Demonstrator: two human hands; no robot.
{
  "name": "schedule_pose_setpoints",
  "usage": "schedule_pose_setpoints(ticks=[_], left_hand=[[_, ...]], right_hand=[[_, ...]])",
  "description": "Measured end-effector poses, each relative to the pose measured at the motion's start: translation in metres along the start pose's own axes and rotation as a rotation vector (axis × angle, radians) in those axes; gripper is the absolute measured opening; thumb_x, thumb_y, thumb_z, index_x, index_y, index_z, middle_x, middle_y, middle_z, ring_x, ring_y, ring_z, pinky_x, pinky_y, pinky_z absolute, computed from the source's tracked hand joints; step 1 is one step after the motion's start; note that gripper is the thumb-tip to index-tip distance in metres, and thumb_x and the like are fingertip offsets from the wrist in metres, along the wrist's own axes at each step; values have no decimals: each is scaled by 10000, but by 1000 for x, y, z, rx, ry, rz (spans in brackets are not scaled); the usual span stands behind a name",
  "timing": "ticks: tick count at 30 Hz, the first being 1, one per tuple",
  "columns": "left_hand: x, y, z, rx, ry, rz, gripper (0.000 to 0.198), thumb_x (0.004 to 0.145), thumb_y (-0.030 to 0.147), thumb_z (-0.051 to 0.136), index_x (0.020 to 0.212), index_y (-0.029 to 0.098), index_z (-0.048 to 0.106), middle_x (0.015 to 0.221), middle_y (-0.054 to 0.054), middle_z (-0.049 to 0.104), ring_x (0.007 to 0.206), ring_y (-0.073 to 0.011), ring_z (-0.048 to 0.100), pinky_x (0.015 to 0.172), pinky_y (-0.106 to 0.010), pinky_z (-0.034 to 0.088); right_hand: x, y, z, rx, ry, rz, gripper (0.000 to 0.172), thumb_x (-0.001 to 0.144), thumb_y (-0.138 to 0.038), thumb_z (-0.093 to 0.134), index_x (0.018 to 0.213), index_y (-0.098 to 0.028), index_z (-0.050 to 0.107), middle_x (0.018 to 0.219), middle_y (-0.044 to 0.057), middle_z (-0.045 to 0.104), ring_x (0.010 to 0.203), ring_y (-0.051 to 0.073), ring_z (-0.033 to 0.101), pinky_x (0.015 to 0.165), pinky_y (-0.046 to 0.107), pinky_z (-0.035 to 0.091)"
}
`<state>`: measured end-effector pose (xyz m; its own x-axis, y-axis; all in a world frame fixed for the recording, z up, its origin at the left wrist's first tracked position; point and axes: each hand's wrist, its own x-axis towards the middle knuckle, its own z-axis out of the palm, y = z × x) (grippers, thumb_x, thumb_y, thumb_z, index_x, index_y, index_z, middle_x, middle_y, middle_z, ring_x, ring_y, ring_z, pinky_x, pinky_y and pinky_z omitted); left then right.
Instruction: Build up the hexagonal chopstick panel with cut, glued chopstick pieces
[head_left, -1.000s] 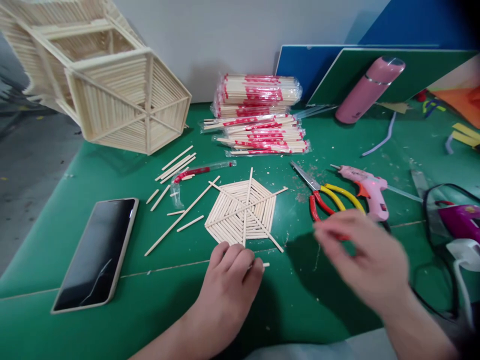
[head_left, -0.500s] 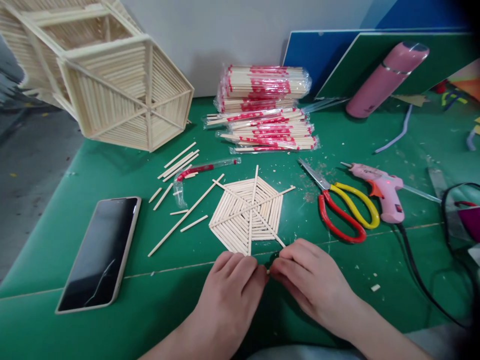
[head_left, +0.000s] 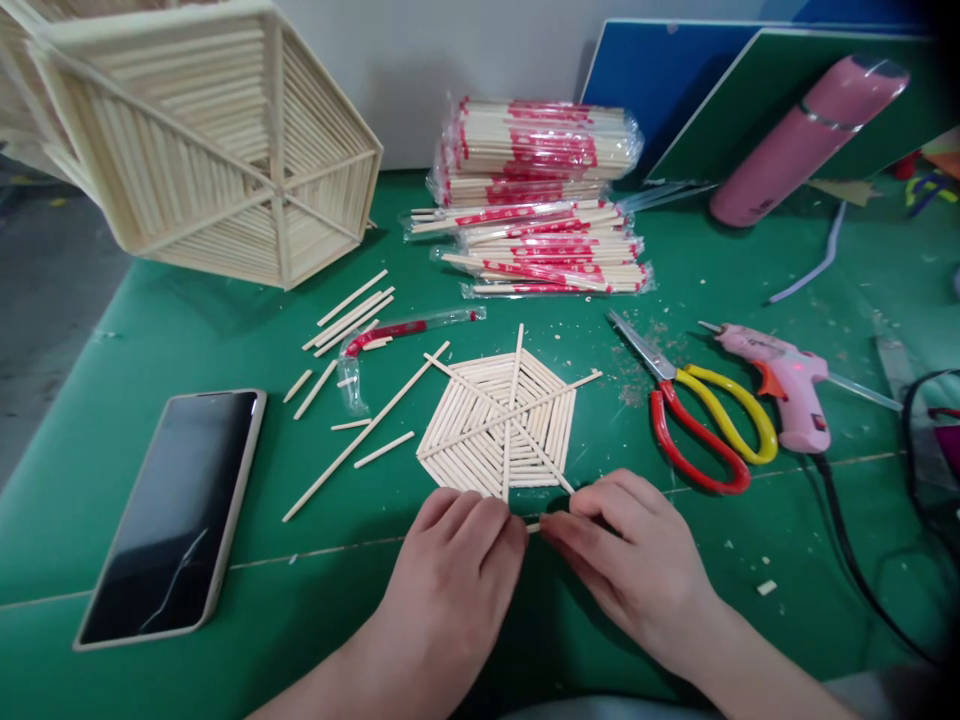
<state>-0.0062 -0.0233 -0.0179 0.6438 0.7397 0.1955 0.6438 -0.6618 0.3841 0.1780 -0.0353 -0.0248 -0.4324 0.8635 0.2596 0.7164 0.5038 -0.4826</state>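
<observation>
My left hand [head_left: 461, 580] and my right hand [head_left: 637, 560] are closed, almost meeting at the near edge of a flat hexagonal stick panel [head_left: 495, 425]. Between their fingertips shows a short piece of wooden stick [head_left: 533, 527], pinched from both sides; most of it is hidden by the fingers. Crossing sticks form the panel's spokes, and rows of shorter sticks fill the wedges. One spoke's end reaches my right fingers, another my left knuckles. Cut sticks and one long stick [head_left: 367, 430] lie left of the panel.
Scissors [head_left: 675, 400] and a pink glue gun [head_left: 795, 385] lie to the right, its cord trailing nearer. A phone [head_left: 172, 520] lies left. Wrapped chopsticks [head_left: 547, 200], a large stick-built structure [head_left: 247, 160] and a pink bottle [head_left: 810, 140] stand or lie along the back.
The view has shifted slightly closer. Both hands have risen a little toward the panel's near edge, and more of the pinched stick shows between them.
</observation>
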Motion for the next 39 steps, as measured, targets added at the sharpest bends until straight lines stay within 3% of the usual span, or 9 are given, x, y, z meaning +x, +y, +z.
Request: schedule_pose_setpoints(ticks=[4, 12, 39], left_hand=[[2, -1, 0, -46, 37, -23, 215, 861, 128, 356, 824, 146, 566, 702, -15, 539, 627, -129, 486, 630, -304, 433], [-1, -12, 5, -84, 190, -65, 196, 814, 62, 429, 989, 82, 516, 882, -83, 532, 810, -172, 485, 748, -325, 458], [-5, -18, 9, -195, 125, -180, 232, 794, 64, 427, 980, 143, 541, 887, -62, 525, 813, -168, 475, 740, -305, 448]], right_hand=[[4, 2, 1, 3, -33, 0, 119, 816, -170, 516, 842, -183, 632, 731, 31, 591, 670, 141, 442, 580, 271, 372], [21, 12, -4, 27, -15, 93, 130, 814, -160, 514, 845, -164, 640, 755, 45, 579, 701, 148, 469, 603, 272, 400], [24, 11, -3, 24, -120, 110, 192, 845, -179, 455, 872, -183, 645, 792, 53, 593, 712, 155, 485, 604, 286, 398]])
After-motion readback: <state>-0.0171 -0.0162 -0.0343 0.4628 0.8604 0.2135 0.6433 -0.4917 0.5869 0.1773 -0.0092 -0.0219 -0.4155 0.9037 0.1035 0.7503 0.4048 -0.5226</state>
